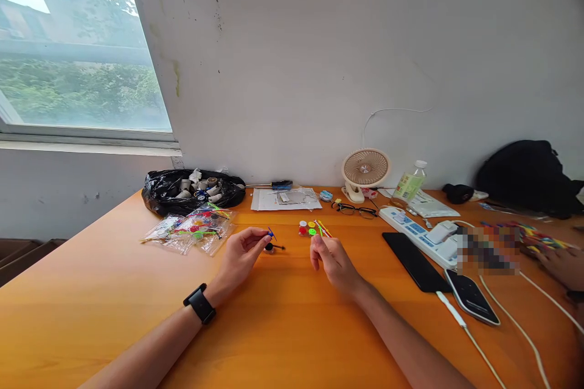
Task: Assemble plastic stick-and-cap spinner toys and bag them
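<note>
A black plastic bag (191, 192) holding small white and grey parts is observed at the far left of the orange table (283, 328), with clear packets of coloured parts (194, 230) laid just in front of it. The left hand (241, 255), a black watch (199, 303) worn on its wrist, is pinched on a small blue piece (271, 233); a small black wheel on a thin axle (272, 247) lies on the table just beneath the fingertips. Small red, white, yellow and green discs (307, 228) are grouped between the hands. The right hand (332, 258) is closed around a bundle of thin red, yellow and green sticks (323, 228). Behind are noted a printed sheet (285, 199), a screwdriver (274, 185), spectacles (356, 210), a beige clip fan (364, 171) and a bottle (409, 182) whose green label cannot be read at this distance. Further right lie a white power strip (422, 236), two dark phones (444, 279) and a black bag (527, 176). Another person's hand (563, 264) rests at the right edge.
</note>
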Available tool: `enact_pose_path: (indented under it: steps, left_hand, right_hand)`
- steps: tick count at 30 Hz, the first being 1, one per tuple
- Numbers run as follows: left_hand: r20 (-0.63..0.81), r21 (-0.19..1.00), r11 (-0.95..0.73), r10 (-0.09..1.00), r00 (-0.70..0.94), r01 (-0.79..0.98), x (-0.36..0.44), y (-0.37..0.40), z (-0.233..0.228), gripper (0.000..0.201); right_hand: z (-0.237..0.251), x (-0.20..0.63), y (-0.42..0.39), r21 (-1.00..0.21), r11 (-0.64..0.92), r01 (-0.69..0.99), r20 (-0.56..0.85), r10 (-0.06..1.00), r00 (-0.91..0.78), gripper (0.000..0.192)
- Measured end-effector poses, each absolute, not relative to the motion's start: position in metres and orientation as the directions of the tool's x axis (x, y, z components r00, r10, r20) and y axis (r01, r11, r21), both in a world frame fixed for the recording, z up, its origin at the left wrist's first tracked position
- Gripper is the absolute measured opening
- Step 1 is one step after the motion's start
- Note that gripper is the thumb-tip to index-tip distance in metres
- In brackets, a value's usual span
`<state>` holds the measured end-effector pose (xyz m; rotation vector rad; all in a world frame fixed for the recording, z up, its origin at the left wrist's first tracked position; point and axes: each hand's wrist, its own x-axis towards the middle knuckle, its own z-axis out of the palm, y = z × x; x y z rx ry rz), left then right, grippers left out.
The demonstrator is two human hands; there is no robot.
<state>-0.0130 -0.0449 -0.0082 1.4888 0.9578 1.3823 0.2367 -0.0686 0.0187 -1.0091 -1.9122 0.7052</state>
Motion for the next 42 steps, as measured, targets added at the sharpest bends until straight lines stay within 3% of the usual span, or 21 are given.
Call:
enact_pose_path:
  steps: [8,14,18,21,24,28,37,42]
  left_hand:
    - [0.412,0.907,-0.416,0.909,-0.064,-0.072,-0.021,-0.046,-0.002,0.026]
    - [0.349,0.934,-0.349,0.937,-0.014,-0.082,-0.02,-0.05,0.003,0.025]
    - [0.319,0.944,-0.306,0.942,0.106,-0.122,-0.015,-0.059,0.008,0.033]
    - [0.3,0.954,-0.286,0.929,0.218,-0.095,-0.013,-0.065,0.008,0.043]
    - [0.315,0.941,-0.337,0.899,0.305,0.02,-0.011,-0.07,0.005,0.032]
    - [0.403,0.824,-0.509,0.835,0.375,0.248,-0.009,-0.075,0.002,0.017]
    - [0.368,0.681,-0.572,0.808,0.461,0.457,-0.014,-0.065,-0.01,0.012]
    - [0.489,0.526,-0.675,0.738,0.465,0.517,-0.021,-0.055,-0.016,0.013]
  right_hand:
    - [0.023,0.236,-0.068,-0.746,0.533,0.4,0.452,0.846,-0.284,0.068]
    - [0.019,0.249,-0.052,-0.716,0.435,0.545,0.475,0.877,-0.076,0.038]
    - [0.008,0.266,-0.037,-0.571,0.386,0.724,0.508,0.859,-0.057,0.018]
    - [0.001,0.275,-0.031,-0.428,0.288,0.857,0.454,0.888,-0.072,0.015]
    - [-0.003,0.277,-0.031,-0.334,0.19,0.923,0.376,0.925,-0.055,0.01]
    - [-0.006,0.272,-0.032,-0.246,0.173,0.954,0.346,0.935,-0.08,0.007]
    - [-0.014,0.269,-0.028,-0.278,0.083,0.957,0.364,0.931,0.025,0.011]
    - [-0.014,0.278,-0.024,-0.347,0.075,0.935,0.414,0.907,0.081,0.01]
